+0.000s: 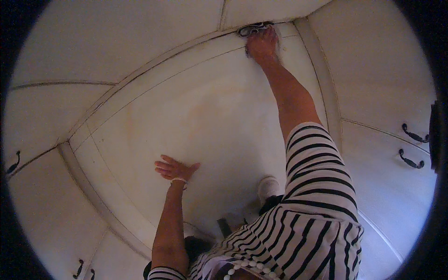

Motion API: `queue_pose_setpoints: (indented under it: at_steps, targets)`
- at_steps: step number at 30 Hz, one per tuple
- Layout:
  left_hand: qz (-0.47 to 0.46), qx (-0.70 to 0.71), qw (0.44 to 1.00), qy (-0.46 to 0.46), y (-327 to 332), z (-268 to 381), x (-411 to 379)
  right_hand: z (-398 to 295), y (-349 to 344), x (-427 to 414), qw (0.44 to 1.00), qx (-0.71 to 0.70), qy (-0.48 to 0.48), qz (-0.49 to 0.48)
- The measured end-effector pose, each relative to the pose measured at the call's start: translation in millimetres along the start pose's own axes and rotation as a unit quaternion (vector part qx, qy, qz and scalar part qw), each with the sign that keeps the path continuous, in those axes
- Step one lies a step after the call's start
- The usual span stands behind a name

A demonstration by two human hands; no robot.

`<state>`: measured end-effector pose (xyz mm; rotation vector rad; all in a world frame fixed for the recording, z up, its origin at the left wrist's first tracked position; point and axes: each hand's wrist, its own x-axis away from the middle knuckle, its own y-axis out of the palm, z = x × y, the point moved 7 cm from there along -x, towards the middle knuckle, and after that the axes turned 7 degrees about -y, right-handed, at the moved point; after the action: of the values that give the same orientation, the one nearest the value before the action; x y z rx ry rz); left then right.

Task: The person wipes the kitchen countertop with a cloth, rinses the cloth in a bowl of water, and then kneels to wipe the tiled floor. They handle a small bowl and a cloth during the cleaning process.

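Note:
My right hand (262,43) reaches far forward, its fingers closed on a bunched dark-and-white cloth (250,30). The cloth lies on the pale floor (206,115), against the foot of the cabinets at the back. Most of it is hidden under my fingers and palm. My left hand (177,170) holds nothing and has its fingers spread, over the floor nearer to my body. Whether it touches the floor I cannot tell. Faint yellowish stains and thin seam lines mark the floor.
Pale cabinets (168,31) with dark toe-kick edges border the floor in front. More cabinets stand left and right, with black curved handles (411,159). A light shoe (268,187) is by my right side. A dark object (224,227), unclear in shadow, is close to my body.

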<state>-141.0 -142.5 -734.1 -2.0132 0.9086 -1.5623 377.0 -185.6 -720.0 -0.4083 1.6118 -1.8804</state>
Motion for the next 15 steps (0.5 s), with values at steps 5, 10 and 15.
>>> queue_pose_setpoints:
  at_steps: [5, 10, 15]
  targets:
    - [0.033, 0.001, 0.999, -0.004, 5, -4, 0, 11, -30, -9, 0.991, -0.031, 0.082, -0.101]
    - [0.045, -0.036, 0.998, 0.004, 2, -7, -15, 105, 32, -11, 0.987, -0.046, 0.082, 0.134]
    - [0.061, -0.060, 0.996, 0.010, 6, -17, -18, 117, 47, 12, 0.991, -0.041, 0.100, 0.078]
